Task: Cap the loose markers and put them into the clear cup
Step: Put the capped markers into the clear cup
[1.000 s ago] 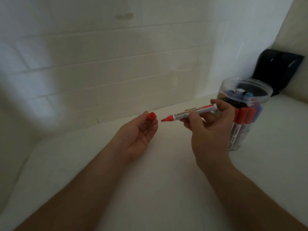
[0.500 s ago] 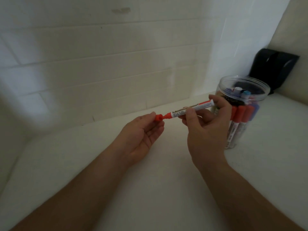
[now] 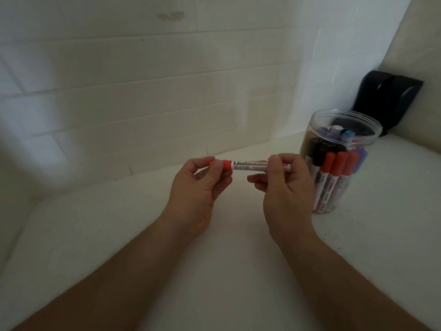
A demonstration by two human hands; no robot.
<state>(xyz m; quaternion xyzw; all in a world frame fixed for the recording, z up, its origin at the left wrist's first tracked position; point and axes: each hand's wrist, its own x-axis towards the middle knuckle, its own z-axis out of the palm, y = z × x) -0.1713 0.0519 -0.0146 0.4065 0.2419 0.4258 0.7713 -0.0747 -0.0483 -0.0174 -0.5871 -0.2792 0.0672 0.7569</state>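
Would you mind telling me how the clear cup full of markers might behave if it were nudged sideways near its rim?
The clear cup looks tall for its base, so a high push would probably tip it rather than slide it. Its thin clear wall suggests light plastic, though the many markers inside likely add steadying weight. If tipped, its round body would probably roll.

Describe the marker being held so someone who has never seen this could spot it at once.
Start at the clear cup of markers standing on the white counter at right. Just left of it, the left hand and right hand hold one red-capped marker level between them, the only marker outside the cup.
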